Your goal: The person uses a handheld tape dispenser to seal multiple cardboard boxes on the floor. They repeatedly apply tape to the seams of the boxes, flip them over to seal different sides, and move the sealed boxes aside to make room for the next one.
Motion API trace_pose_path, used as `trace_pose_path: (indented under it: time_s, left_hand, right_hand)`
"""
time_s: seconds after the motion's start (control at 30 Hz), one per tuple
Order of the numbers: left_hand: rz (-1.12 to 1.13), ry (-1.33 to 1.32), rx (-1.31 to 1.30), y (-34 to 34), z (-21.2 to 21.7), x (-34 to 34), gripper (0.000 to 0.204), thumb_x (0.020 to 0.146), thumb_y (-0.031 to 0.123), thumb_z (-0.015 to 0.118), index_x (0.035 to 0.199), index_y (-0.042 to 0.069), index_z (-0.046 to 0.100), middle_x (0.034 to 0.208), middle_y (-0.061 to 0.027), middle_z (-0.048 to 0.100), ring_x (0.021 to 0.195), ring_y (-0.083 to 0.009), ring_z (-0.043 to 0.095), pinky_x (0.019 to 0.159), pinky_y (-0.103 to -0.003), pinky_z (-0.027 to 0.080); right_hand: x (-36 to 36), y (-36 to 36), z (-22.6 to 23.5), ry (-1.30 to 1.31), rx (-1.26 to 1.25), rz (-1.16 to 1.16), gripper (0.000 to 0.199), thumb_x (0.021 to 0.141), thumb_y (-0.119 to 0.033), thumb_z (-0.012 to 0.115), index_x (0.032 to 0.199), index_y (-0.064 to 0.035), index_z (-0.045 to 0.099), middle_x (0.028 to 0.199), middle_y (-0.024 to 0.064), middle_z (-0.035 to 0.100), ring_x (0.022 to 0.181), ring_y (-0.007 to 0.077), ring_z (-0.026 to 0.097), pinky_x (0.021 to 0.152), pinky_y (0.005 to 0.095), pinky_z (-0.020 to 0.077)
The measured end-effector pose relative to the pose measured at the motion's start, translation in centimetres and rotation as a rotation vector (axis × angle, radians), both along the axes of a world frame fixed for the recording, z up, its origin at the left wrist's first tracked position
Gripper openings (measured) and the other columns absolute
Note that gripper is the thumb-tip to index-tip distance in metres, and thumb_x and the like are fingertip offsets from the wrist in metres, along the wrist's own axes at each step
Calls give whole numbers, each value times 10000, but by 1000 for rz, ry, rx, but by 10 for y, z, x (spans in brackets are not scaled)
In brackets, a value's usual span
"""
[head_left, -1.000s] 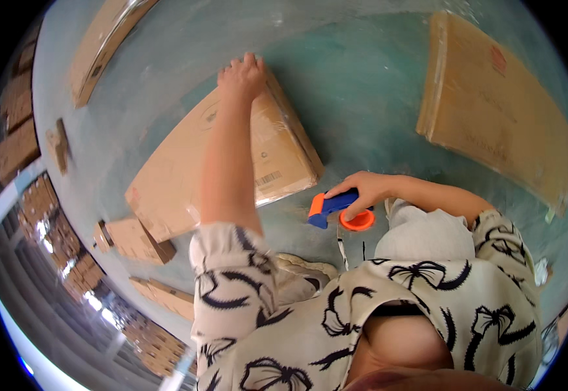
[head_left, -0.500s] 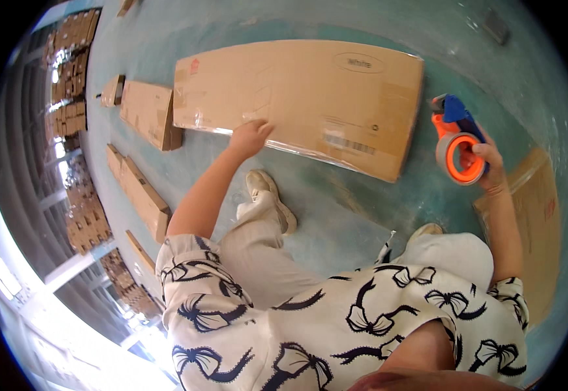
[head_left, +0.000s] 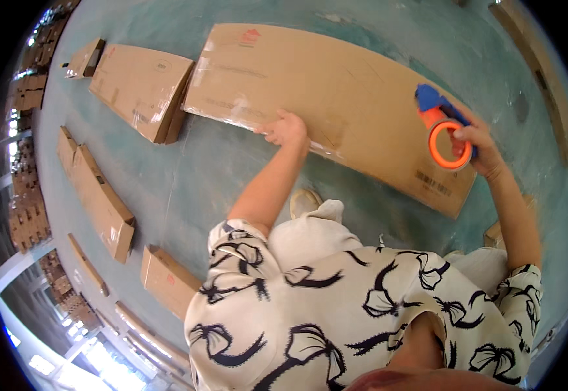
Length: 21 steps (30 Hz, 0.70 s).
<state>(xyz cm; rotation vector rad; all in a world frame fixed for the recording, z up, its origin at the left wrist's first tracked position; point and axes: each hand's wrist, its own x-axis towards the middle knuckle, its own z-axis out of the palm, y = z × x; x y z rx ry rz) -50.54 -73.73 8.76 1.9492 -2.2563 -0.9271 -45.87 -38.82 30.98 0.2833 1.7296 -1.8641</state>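
Observation:
A long, flat cardboard box point(head_left: 343, 85) lies on the floor in front of me, with shiny clear tape along its near edge. My left hand point(head_left: 288, 130) rests at that edge, its fingers somewhat apart and pointing left against the cardboard. It grips nothing that I can see. In my right hand point(head_left: 483, 146) is a tape dispenser point(head_left: 450, 144), blue at the handle and head, with a bright orange hub. My fingers are wrapped round its handle. The dispenser is held over the right part of the box.
Another taped carton point(head_left: 137, 88) lies just left of the long box, with a smaller one point(head_left: 87, 58) beyond it. Narrow cartons point(head_left: 98, 195) lie on the left floor, and one point(head_left: 170, 280) is by my left side. A long carton point(head_left: 538, 78) lies far right. Stacked cartons point(head_left: 29, 221) line the left.
The view has shifted, so the long box reaches farther right and nearer. My left hand has loosened its fingers at the near edge. The dispenser has come over the box from beyond its right end.

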Motion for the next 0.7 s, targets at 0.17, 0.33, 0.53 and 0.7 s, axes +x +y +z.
trace_pose_path:
  time_s: [0.17, 0.33, 0.53, 0.7]
  left_hand:
    - [164, 457, 256, -33, 20, -10, 774, 845, 434, 654, 1262, -125, 319, 1183, -318, 515, 1060, -412, 576, 925, -452, 471]
    - [-50, 609, -83, -178, -15, -55, 690, 854, 478, 610, 1142, -139, 501, 1154, -284, 586, 1051, -386, 588, 929, -449, 452]
    - [-422, 555, -4, -246, -14, -60, 548, 880, 518, 561, 985, -16, 627, 977, -180, 656, 934, -309, 611, 835, -385, 459]
    - [-433, 515, 26, -221, 16, -30, 460, 869, 478, 605, 865, 18, 606, 853, -138, 650, 819, -283, 608, 777, -369, 463]
  right_hand:
    - [-13, -60, 26, -69, 147, 161, 710, 678, -137, 645, 1365, -58, 483, 1043, 29, 589, 750, 73, 526, 660, 200, 442]
    - [-20, -89, 24, -24, 239, 291, 729, 653, -124, 686, 1355, -56, 500, 1162, 52, 574, 1017, 142, 539, 909, 254, 422]
    - [-27, -105, 28, -34, 303, 249, 721, 657, -122, 700, 1349, -62, 506, 1194, 56, 569, 1067, 157, 533, 966, 288, 401]
    - [-36, -106, 32, -24, 348, 253, 721, 666, -131, 708, 1352, -57, 498, 1223, 65, 560, 1079, 168, 529, 968, 293, 396]
